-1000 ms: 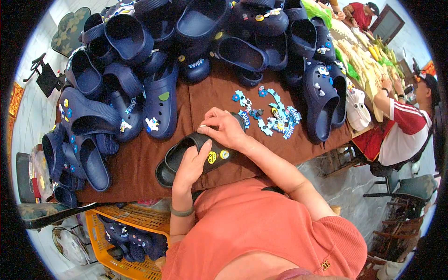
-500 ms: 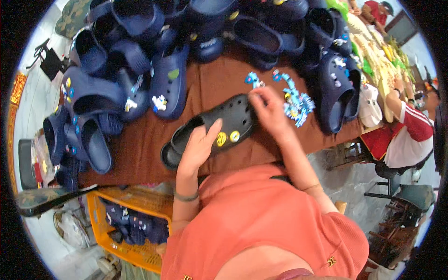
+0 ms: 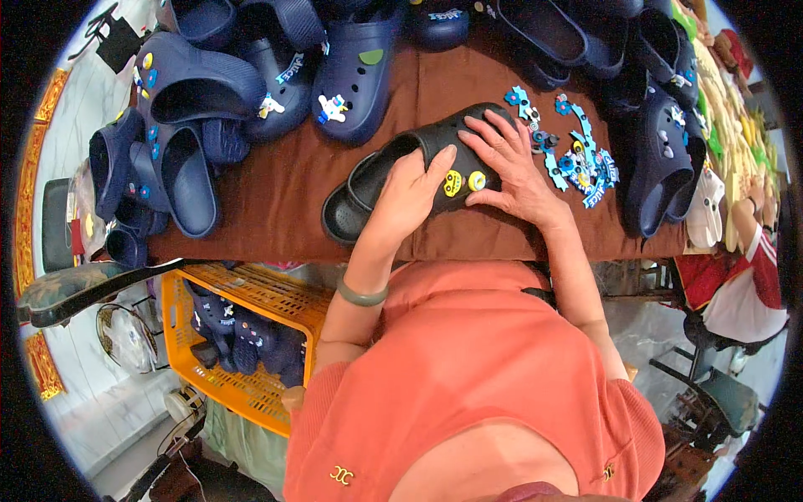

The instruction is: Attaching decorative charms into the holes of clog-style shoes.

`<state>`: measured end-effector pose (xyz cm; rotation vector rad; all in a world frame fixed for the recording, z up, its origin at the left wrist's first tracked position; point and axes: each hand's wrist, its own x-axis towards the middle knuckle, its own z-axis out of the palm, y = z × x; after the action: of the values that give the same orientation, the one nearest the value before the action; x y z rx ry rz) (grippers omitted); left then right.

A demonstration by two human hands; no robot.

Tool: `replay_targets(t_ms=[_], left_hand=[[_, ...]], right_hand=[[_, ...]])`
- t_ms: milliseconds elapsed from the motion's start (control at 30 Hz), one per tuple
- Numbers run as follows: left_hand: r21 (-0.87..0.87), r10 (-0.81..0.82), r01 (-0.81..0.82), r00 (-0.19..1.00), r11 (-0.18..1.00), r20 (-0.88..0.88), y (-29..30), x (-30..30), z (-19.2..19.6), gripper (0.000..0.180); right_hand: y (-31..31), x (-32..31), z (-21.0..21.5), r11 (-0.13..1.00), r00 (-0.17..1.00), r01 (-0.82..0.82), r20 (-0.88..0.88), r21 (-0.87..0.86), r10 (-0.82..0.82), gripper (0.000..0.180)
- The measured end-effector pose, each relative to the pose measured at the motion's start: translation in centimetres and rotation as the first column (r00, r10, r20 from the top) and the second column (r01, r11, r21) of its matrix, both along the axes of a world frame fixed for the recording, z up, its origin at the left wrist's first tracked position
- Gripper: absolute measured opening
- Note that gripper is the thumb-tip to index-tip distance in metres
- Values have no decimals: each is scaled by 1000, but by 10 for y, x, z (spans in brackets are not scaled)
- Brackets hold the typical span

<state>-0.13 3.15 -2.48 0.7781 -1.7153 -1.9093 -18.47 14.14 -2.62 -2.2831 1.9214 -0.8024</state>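
A black clog (image 3: 452, 142) with holes lies tilted on the brown cloth, its toe pointing right. Two round yellow charms (image 3: 465, 182) sit on its upper. My left hand (image 3: 408, 194) holds the clog, its fingers reaching into the opening and out of sight, its thumb on top of the upper. Over the toe rests my right hand (image 3: 519, 171), fingers spread apart, with the thumb beside the charms. Just right of that hand lies a loose pile of blue and white charms (image 3: 581, 163).
Navy clogs (image 3: 355, 75) with charms crowd the table's far side, left and right. A brown cloth (image 3: 301, 188) covers the table. Below left stands an orange plastic crate (image 3: 238, 402) with clogs inside. At right, another person's arm and red sleeve (image 3: 761, 259) show beside a white clog (image 3: 705, 209).
My right hand has come down from the toe's tip and spread over the toe. My left hand stays in the clog. The view has shifted, placing everything differently in the picture.
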Motion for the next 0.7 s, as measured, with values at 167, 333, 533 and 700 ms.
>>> replay_targets(t_ms=[167,333,533,700], left_hand=[[-85,-6,6,1000,996,-6,-1,2,-1,31],[-46,-21,17,996,999,-85,-1,-2,-15,34],[-80,26,-21,998,997,63,1,-1,5,45],[-170,70,-64,997,983,28,0,-3,-2,46]], right_hand=[[-1,9,-15,995,993,55,-97,-85,-64,66],[-15,13,-17,961,977,188,140,-201,-162,36],[-5,13,-23,921,771,324,624,-215,-125,27],[4,26,-14,958,540,269,839,-103,-61,24]])
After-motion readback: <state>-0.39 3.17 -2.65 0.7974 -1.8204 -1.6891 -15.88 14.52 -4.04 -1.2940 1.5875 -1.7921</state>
